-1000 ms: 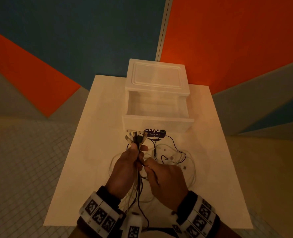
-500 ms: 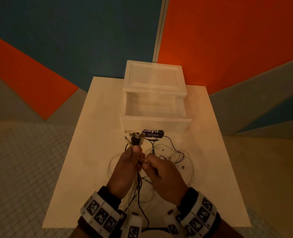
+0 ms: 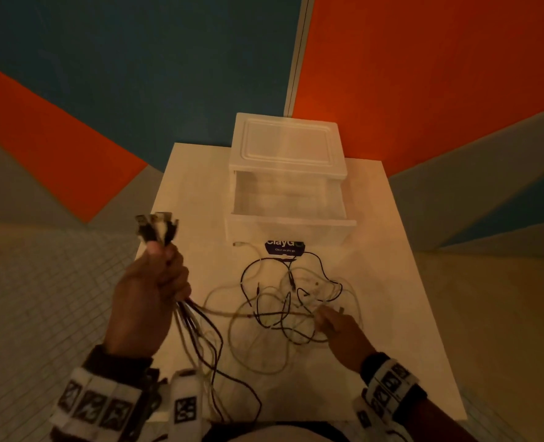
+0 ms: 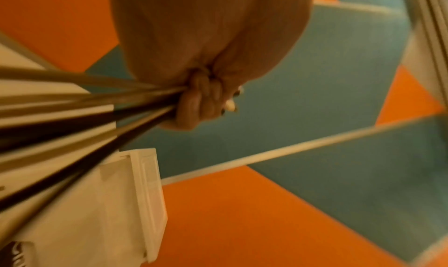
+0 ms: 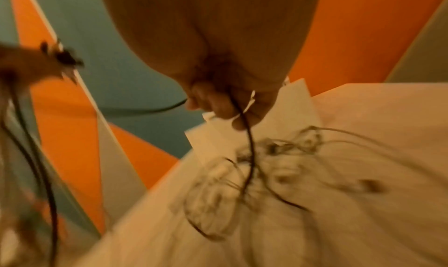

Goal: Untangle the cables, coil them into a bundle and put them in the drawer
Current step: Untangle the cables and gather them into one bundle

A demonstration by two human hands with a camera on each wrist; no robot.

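My left hand (image 3: 155, 282) is raised over the table's left edge and grips a bunch of black and white cables just below their plug ends (image 3: 156, 227); the wrist view shows its fingers (image 4: 201, 102) curled tight round the strands. The cables run down and right into a loose tangle (image 3: 289, 301) lying on the white table (image 3: 392, 346). My right hand (image 3: 337, 323) is low at the tangle's right side, fingers (image 5: 218, 102) curled round a thin dark cable (image 5: 249, 146). The white drawer unit (image 3: 286, 141) stands at the back with its drawer (image 3: 289, 226) pulled out, nothing seen inside.
A dark label reading "ClayG" (image 3: 285, 247) lies on the table just in front of the drawer. The table's left edge sits under my left hand, above a tiled floor (image 3: 40, 298). Orange, blue and grey wall panels stand behind.
My hands have parted: the left lifted the plug bunch up and left, the right moved right and down along a cable. The cables now stretch between them.
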